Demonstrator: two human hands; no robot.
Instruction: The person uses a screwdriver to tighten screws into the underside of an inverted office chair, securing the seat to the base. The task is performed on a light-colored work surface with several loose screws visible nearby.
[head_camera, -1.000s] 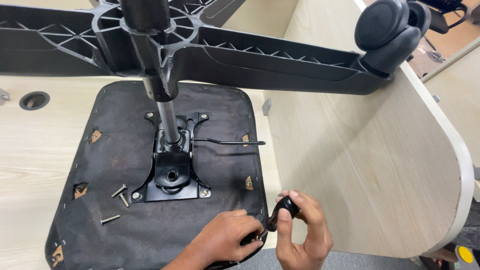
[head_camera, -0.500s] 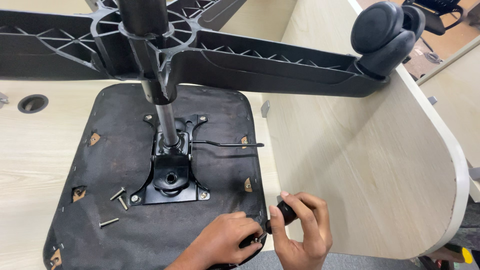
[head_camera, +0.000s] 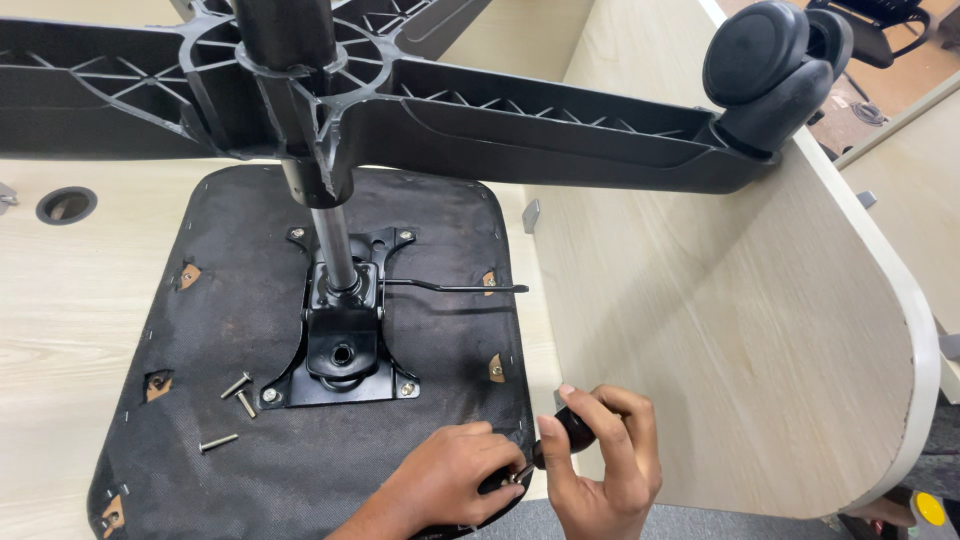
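An office chair lies upside down on a pale wooden desk (head_camera: 60, 300), so that the underside of the seat (head_camera: 250, 330) faces up for work. At the seat's near right corner the right hand (head_camera: 605, 465) is closed around the black handle of a screwdriver (head_camera: 560, 440) — its tip points into that corner. The left hand (head_camera: 450, 480) presses down beside the tip, fingers curled; whether it pinches something cannot be told. Three loose bolts (head_camera: 235, 400) lie on the seat, left of the black metal plate (head_camera: 340, 350). No container is in view.
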